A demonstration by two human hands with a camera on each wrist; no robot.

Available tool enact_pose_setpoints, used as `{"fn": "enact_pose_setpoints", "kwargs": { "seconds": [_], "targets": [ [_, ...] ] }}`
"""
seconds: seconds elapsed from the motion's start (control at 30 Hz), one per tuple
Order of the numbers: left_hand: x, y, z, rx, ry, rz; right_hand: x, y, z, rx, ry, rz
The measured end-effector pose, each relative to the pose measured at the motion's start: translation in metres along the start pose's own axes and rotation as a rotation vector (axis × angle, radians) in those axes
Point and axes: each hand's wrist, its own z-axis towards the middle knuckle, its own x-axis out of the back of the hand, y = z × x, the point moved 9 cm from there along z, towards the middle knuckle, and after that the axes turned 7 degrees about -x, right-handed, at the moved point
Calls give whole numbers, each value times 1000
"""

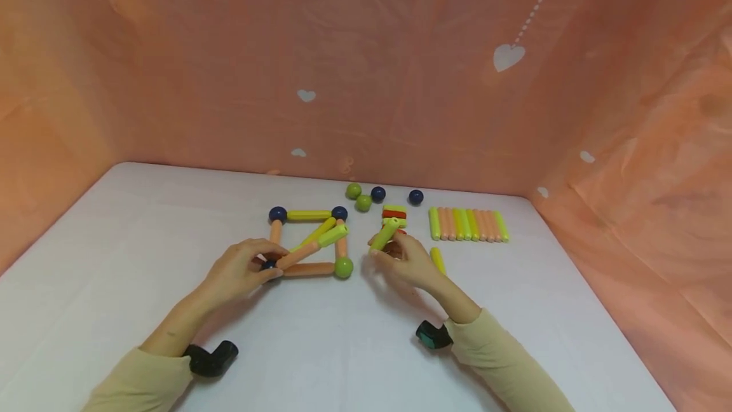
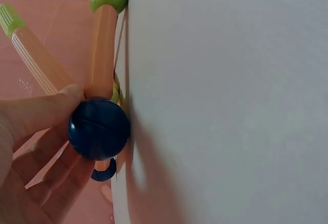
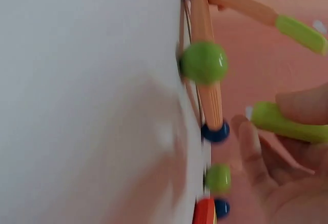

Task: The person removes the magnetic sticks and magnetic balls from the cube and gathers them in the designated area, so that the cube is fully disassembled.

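Observation:
A four-sided frame of peach and yellow building rods and balls lies on the table, with dark blue balls at three corners and a green ball at the fourth. A yellow rod crosses it diagonally. At the near left corner, my left hand pinches the base of a slanting peach rod against the dark blue ball. A lime rod extends that peach rod's raised end. Right of the frame, my right hand grips another lime rod above the table, between thumb and fingers.
Behind the hands lie loose green balls and dark blue balls. Short lime and red rods sit beyond the right hand. Farther right is a row of several rods, with a single yellow rod nearer the right wrist.

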Motion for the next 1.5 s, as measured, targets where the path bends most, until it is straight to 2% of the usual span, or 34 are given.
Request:
{"fn": "enact_pose_setpoints", "kwargs": {
  "seconds": [0.17, 0.3, 0.5, 0.63, 1.0, 1.13, 1.23, 1.3, 1.5],
  "targets": [
    [6, -3, -5, 23, 8, 18, 36, 28, -13, -164, 92, -58],
    [11, -5, -10, 37, 4, 16, 61, 48, -22, -264, 111, -92],
    [19, -6, -15, 34, 15, 24, 80, 66, -31, -350, 120, -81],
    [20, -5, -15, 18, 18, 20, 85, 72, -38, -373, 101, -110],
    [18, -4, -18, 35, 24, 2, 81, 81, -44, -395, -53, -201],
    [18, -4, -17, 47, 18, 5, 82, 79, -40, -386, -31, -270],
    [19, -3, -17, 44, 16, -6, 82, 67, -33, -349, 29, -302],
    [19, -3, -18, 37, 17, -10, 78, 55, -26, -300, 56, -280],
    [18, -5, -15, 26, 24, -12, 43, 8, -5, -107, 2, -81]
  ]
}}
